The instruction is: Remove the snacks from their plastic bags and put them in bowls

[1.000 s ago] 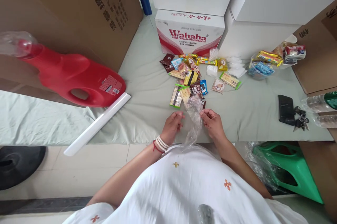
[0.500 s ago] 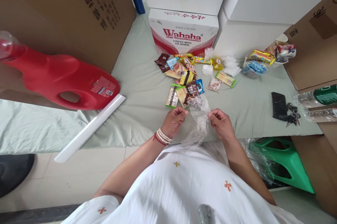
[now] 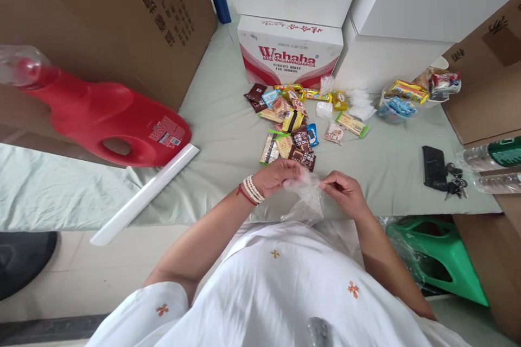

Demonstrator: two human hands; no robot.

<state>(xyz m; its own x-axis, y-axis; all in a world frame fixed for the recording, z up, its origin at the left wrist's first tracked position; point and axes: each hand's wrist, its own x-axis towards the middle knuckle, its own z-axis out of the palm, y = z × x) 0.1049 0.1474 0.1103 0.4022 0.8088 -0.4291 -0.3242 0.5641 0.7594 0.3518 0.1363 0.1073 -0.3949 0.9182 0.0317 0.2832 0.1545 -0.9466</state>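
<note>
A clear plastic bag (image 3: pixel 306 204) hangs crumpled between my two hands at the table's front edge. My left hand (image 3: pixel 280 175), with white beads and a red string at the wrist, is closed on the bag's top left part. On the other side, my right hand (image 3: pixel 344 190) pinches the bag's upper right edge between thumb and fingers. Just beyond them lies a pile of wrapped snacks, with brown cocoa packets (image 3: pixel 302 152) nearest, cracker packs (image 3: pixel 269 148) to the left and a yellow-black packet (image 3: pixel 292 120) behind.
A red jug (image 3: pixel 118 124) lies at left beside a white plastic strip (image 3: pixel 144 195). A Wahaha carton (image 3: pixel 290 56) stands behind the snacks. To the right are a clear tub (image 3: pixel 394 108) of snacks, a black phone-like slab (image 3: pixel 433 166), keys (image 3: pixel 456 181) and bottles (image 3: pixel 494 152). A green stool (image 3: pixel 443 260) sits below.
My left hand has moved right and taken hold of the bag. The bag's top has been drawn back from the cocoa packets, which show more fully. My right hand keeps its pinch.
</note>
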